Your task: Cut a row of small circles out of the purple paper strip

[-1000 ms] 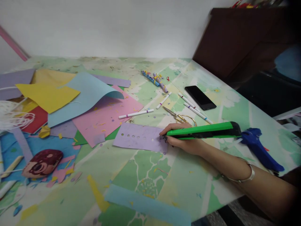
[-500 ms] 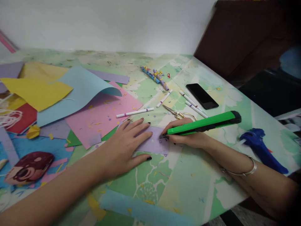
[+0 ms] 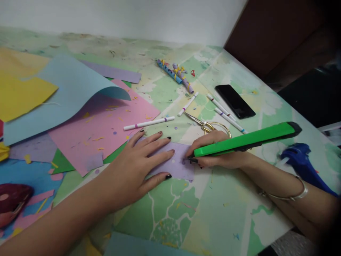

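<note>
My left hand (image 3: 141,161) lies flat with its fingers spread over a small sheet of purple paper (image 3: 174,167), pressing it to the table. Closed around a green utility knife (image 3: 247,140) with a black end is my right hand (image 3: 213,151). The knife slants up to the right, and its front end is low over the paper's right side. My right fingertips hide the blade. Just behind that hand lie gold-handled scissors (image 3: 202,123), partly covered by it. A white marker (image 3: 149,123) rests beyond my left fingertips.
Several markers (image 3: 229,120) and a black phone (image 3: 234,101) lie behind the scissors. Two decorated paper rolls (image 3: 169,72) are farther back. Blue paper (image 3: 50,96) and pink paper (image 3: 106,124) spread at left. A blue glue gun (image 3: 306,163) sits near my right forearm.
The camera view has shifted closer and slightly downward, so the hands and knife look larger. My left hand stays on the purple paper, and my right hand still holds the knife over its right side.
</note>
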The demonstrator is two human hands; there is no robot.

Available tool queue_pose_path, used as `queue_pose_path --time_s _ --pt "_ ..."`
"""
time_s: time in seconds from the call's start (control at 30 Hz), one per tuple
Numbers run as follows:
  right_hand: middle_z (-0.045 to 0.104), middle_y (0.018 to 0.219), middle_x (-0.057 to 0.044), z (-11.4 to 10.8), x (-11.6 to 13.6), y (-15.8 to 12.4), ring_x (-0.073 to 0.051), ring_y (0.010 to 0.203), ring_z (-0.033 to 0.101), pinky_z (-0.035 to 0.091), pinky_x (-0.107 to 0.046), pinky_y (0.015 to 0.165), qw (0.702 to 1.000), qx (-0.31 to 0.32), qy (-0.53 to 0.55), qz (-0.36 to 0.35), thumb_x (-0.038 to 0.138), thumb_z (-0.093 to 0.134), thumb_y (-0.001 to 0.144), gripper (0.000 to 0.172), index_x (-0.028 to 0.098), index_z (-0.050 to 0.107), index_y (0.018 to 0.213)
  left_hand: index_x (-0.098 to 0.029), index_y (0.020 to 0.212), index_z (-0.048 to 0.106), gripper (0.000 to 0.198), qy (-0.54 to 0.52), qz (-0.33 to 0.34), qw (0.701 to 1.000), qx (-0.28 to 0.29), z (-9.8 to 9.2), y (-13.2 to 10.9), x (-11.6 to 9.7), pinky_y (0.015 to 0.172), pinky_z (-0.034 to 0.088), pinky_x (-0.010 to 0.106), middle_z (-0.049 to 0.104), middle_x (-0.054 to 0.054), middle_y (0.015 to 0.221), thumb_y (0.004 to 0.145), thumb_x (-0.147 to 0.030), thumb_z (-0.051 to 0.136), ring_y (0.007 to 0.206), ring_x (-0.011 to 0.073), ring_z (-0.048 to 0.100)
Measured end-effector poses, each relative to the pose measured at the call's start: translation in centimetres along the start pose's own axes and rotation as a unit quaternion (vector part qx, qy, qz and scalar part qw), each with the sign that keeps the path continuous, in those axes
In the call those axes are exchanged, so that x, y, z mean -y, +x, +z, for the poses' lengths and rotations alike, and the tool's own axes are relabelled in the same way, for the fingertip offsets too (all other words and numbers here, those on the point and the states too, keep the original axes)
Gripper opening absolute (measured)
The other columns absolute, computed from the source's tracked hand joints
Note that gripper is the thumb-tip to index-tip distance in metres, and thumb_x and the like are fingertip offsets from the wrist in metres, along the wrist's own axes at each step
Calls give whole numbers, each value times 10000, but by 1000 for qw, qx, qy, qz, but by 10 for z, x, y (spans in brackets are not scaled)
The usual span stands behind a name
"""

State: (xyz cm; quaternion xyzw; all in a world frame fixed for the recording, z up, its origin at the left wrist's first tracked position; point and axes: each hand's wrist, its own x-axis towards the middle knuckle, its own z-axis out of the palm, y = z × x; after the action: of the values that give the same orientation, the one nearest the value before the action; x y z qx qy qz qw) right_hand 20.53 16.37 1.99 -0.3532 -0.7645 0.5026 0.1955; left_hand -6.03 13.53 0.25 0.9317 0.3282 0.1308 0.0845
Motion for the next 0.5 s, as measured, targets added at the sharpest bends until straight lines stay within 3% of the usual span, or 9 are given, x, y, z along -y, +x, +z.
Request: queue_pose_path --time_s 0.13,0.5 --pt "714 779 -13 -1 0 0 -109 655 636 491 -170 570 999 16 -24 -25 197 655 780 187 167 725 951 -271 1300 501 397 -5 2 1000 -1 1 0 1 1081 240 598 475 84 1420 927 -400 465 1351 301 364" --pt "726 743 10 4 1 0 -95 623 641 479 -149 559 997 -24 -76 -24 107 621 720 210 169 738 883 -252 1268 519 367 -11 6 1000 -17 4 1 1 1088 228 587 505 90 1383 926 -376 471 1344 289 369"
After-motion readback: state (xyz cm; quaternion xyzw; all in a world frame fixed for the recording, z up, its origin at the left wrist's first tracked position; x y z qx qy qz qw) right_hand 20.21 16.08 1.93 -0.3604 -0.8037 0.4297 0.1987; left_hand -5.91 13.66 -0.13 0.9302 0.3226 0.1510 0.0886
